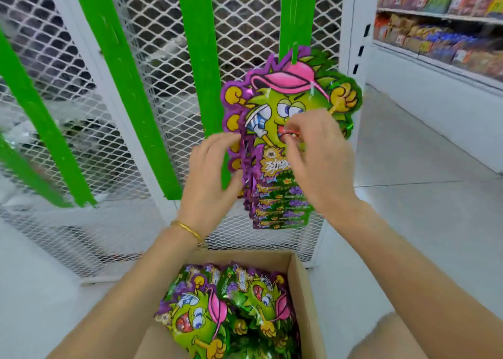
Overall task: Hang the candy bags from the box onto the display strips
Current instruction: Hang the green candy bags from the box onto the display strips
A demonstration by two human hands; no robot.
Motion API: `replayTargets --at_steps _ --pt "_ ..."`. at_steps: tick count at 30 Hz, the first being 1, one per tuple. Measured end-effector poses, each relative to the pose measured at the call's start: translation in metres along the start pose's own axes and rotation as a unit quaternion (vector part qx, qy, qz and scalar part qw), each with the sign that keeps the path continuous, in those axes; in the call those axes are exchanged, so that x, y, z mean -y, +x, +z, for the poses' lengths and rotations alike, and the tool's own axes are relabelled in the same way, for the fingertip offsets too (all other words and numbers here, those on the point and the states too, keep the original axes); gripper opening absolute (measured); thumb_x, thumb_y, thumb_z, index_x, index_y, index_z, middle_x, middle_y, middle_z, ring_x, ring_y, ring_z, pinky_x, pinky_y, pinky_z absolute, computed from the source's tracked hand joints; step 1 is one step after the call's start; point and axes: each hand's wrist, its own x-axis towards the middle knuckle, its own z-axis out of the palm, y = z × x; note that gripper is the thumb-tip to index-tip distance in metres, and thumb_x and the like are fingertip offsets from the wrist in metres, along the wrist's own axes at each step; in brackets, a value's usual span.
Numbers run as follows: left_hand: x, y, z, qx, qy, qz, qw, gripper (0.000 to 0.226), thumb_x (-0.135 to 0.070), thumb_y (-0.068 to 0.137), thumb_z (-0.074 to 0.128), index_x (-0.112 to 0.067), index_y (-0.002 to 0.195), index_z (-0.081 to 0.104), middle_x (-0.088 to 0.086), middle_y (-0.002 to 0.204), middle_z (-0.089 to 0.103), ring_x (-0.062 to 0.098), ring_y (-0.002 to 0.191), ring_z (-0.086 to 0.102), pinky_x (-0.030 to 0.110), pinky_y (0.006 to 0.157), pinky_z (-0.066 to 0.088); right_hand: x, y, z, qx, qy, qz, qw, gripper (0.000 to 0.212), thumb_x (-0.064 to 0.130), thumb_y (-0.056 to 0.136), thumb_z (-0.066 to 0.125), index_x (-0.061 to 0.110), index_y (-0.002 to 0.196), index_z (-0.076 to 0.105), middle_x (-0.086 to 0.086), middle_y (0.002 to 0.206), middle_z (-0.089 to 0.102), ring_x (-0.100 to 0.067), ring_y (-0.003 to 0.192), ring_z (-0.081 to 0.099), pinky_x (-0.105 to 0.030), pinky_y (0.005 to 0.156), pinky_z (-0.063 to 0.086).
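Both hands reach up from the bottom of the frame, bare forearms passing over an open cardboard box (304, 290) at lower centre. Inside it lie more candy bags (217, 312), shiny green and purple, shaped like a cartoon durian in a pink cap.

At mid-frame, the left hand (209, 173), with a gold bracelet (187, 229) on its wrist, cups the left edge of the hung stack (283, 203), fingers and thumb curved round the overlapping bags. The right hand (318, 157) comes in from the right, palm turned away, thumb and forefinger pinching the front bag (285, 86) near the cartoon's mouth; its other fingers hang loosely curled.

This front bag sits highest on the right-hand display strip (292, 18), a green tab showing over its cap. Whether it is fully seated on its hook cannot be told. If not, letting go could drop it, and a downward tug from the pinch could pull it free. A nudge from the left hand might also shake loose the bags below.

Further green strips (196, 59) hang bare to the left, against a white wire mesh panel (245, 18). Stocked shop shelves (435, 18) fill the upper right.
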Motion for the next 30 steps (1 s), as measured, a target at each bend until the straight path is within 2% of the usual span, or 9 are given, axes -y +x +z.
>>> replayTargets --at_steps 2,4,8,12,15,17,20,23,30 --pt "0.024 -0.05 0.006 0.056 -0.012 -0.063 0.996 0.051 -0.011 0.077 0.056 -0.022 0.126 0.047 0.0 0.125 0.048 0.014 0.12 0.041 0.042 0.1 0.041 0.014 -0.049 0.023 0.114 0.061 0.033 0.991 0.013 0.017 0.086 0.049 0.015 0.096 0.056 -0.005 0.092 0.058 -0.024 0.076 0.059 -0.033 0.057 0.046" --pt "0.046 -0.086 0.01 0.126 -0.016 -0.131 0.983 0.046 -0.009 0.079 0.056 -0.019 0.123 0.051 0.0 0.123 0.048 0.017 0.119 0.043 0.046 0.099 0.042 0.021 -0.096 0.05 0.283 0.096 0.099 0.949 0.015 0.017 0.091 0.048 0.015 0.104 0.055 -0.003 0.101 0.059 -0.025 0.081 0.061 -0.038 0.063 0.05" --pt "0.081 -0.108 0.004 0.22 0.006 -0.257 0.941 0.045 -0.002 0.08 0.063 -0.01 0.123 0.054 0.012 0.123 0.051 0.027 0.116 0.048 0.044 0.099 0.042 0.018 -0.18 0.117 0.592 0.086 0.164 0.785 0.025 0.023 0.092 0.05 0.011 0.114 0.048 -0.01 0.113 0.058 -0.027 0.1 0.057 -0.035 0.076 0.045" --pt "0.108 -0.114 -0.005 0.256 0.042 -0.309 0.915 0.045 -0.007 0.083 0.061 -0.008 0.126 0.051 0.016 0.125 0.049 0.028 0.114 0.05 0.037 0.098 0.043 0.023 -0.239 0.169 0.686 0.082 0.22 0.689 0.059 0.033 0.085 0.064 0.0 0.128 0.041 -0.02 0.128 0.05 -0.032 0.118 0.049 -0.034 0.092 0.041" --pt "0.114 -0.118 -0.004 0.277 0.072 -0.302 0.909 0.044 -0.012 0.084 0.059 -0.011 0.127 0.05 0.014 0.126 0.05 0.027 0.115 0.05 0.034 0.098 0.041 0.03 -0.27 0.188 0.736 0.045 0.22 0.639 0.097 0.055 0.078 0.064 0.003 0.145 0.017 -0.02 0.149 0.024 -0.035 0.136 0.028 -0.041 0.109 0.03" --pt "0.114 -0.118 0.0 0.289 0.08 -0.295 0.907 0.044 -0.015 0.084 0.057 -0.015 0.128 0.05 0.011 0.126 0.05 0.026 0.115 0.05 0.035 0.097 0.042 0.033 -0.287 0.19 0.738 0.0 0.205 0.643 0.096 0.059 0.079 0.06 0.006 0.146 0.014 -0.021 0.151 0.018 -0.039 0.136 0.026 -0.046 0.107 0.031" --pt "0.114 -0.116 0.004 0.295 0.079 -0.29 0.907 0.042 -0.017 0.085 0.056 -0.018 0.127 0.05 0.01 0.124 0.05 0.024 0.113 0.052 0.036 0.097 0.044 0.032 -0.297 0.189 0.687 -0.051 0.151 0.709 0.06 0.039 0.092 0.052 0.005 0.136 0.032 -0.02 0.137 0.04 -0.037 0.12 0.046 -0.044 0.092 0.044" --pt "0.114 -0.114 0.01 0.299 0.058 -0.294 0.906 0.04 -0.016 0.086 0.056 -0.016 0.126 0.051 0.01 0.123 0.051 0.023 0.11 0.053 0.027 0.095 0.041 0.028 -0.282 0.185 0.672 -0.056 0.11 0.73 0.032 0.015 0.093 0.044 0.003 0.122 0.046 -0.019 0.122 0.057 -0.037 0.109 0.057 -0.043 0.083 0.048" --pt "0.103 -0.111 0.018 0.296 -0.002 -0.367 0.882 0.036 -0.03 0.094 0.047 -0.009 0.123 0.053 0.011 0.127 0.055 0.024 0.116 0.051 0.025 0.089 0.035 -0.005 -0.196 0.138 0.646 0.118 0.062 0.751 0.029 0.02 0.095 0.048 0.02 0.123 0.059 -0.004 0.121 0.063 -0.024 0.112 0.056 -0.035 0.089 0.046"
